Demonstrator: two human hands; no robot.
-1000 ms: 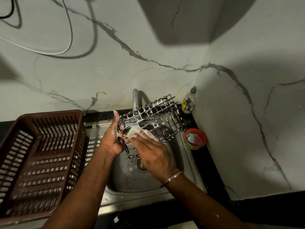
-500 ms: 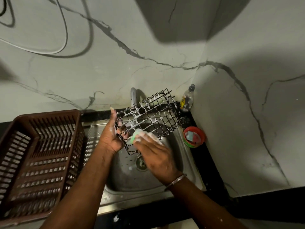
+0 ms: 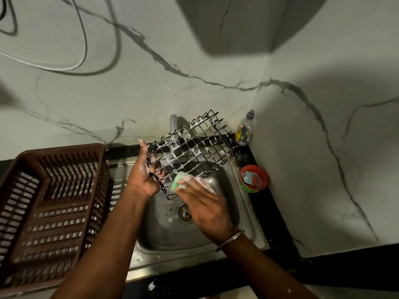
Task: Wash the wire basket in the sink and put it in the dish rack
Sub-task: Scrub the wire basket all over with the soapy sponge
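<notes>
A black wire basket (image 3: pixel 194 147), flecked with foam, hangs tilted over the steel sink (image 3: pixel 248 212). My left hand (image 3: pixel 143 180) grips its left edge, fingers hooked through the mesh and thumb pointing up. My right hand (image 3: pixel 203 203), covered in suds, holds a green sponge (image 3: pixel 177 183) against the basket's lower front edge. The brown plastic dish rack (image 3: pixel 51 203) stands to the left of the sink with nothing visible in it.
A tap (image 3: pixel 173 124) rises behind the basket against the marble wall. A soap bottle (image 3: pixel 244 130) stands in the back right corner. A small red tub (image 3: pixel 253 179) with scrub pads sits on the sink's right rim. Cables hang on the wall at upper left.
The basket has tipped slightly, with its far corner higher. My right hand and the sponge have slid down along the basket's front edge.
</notes>
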